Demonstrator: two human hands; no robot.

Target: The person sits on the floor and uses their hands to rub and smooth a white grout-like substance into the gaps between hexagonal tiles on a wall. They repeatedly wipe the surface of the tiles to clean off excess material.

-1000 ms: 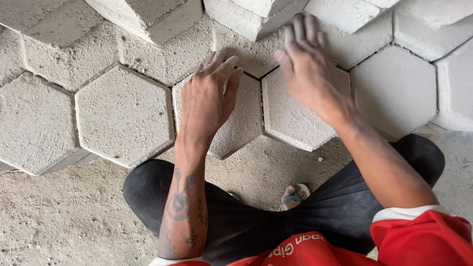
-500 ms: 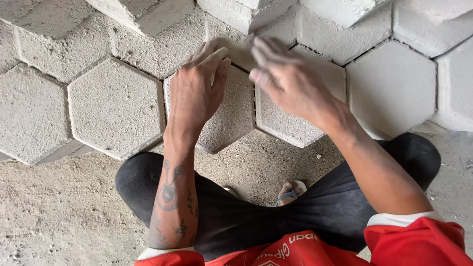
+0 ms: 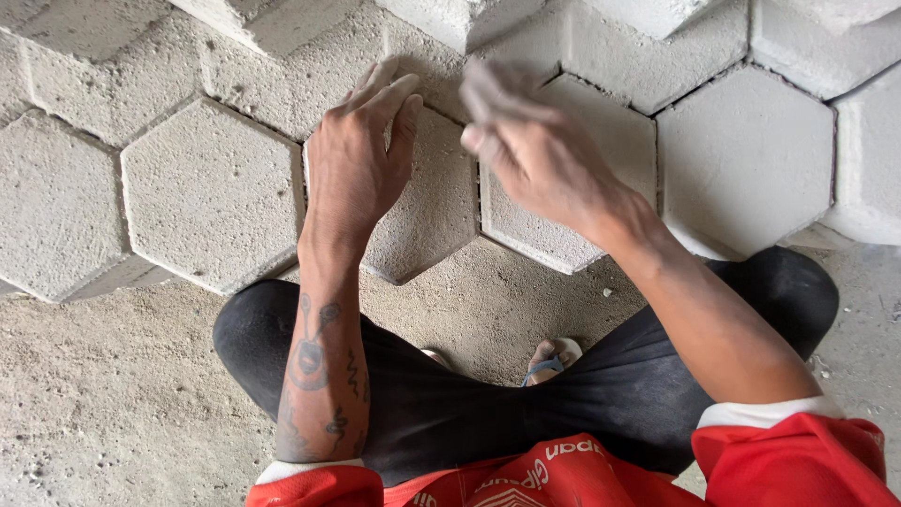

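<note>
At the near edge of the laid paving, a grey hexagonal block [image 3: 422, 202] sits between its neighbours, its near point jutting over the sand bed [image 3: 113, 404]. The left hand [image 3: 361, 160] lies flat on it, fingers together and pressing down, gripping nothing. The right hand [image 3: 526, 141] hovers just above the next hexagonal paver [image 3: 563, 207], blurred, so I cannot tell its grip. These two seem seated in the row; by my judgement the front line is set, while bare sand waits nearer the knees [image 3: 282, 329]. More stacked blocks [image 3: 450, 14] crowd the far edge, leaving little room there.
</note>
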